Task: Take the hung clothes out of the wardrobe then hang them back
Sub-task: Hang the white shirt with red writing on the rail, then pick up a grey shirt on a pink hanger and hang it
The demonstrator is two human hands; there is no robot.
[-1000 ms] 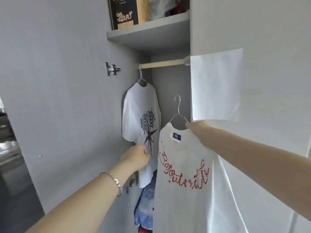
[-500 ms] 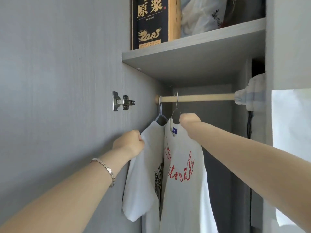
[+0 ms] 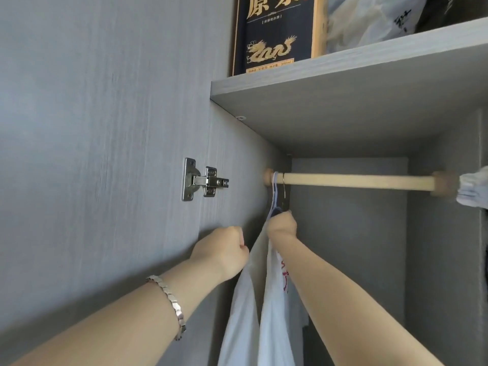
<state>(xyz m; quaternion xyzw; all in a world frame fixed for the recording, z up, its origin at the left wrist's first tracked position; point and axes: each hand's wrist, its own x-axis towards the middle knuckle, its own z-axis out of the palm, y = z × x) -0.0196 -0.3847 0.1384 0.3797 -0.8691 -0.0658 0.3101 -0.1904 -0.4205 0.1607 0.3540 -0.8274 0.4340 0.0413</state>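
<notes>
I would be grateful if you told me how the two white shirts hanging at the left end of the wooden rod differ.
The left white shirt shows no print from here; the right white shirt with red lettering shows red marks. The left hand is closed on the left shirt's cloth, while the right hand is closed at the top of the right shirt, by its hanger. Both hang by hooks on the wooden rod.

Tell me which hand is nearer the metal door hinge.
Left. The left hand is fisted on shirt fabric just below and right of the hinge; the right hand is farther right, under the rod.

Silver link bracelet (image 3: 169,303), bare forearms
</notes>
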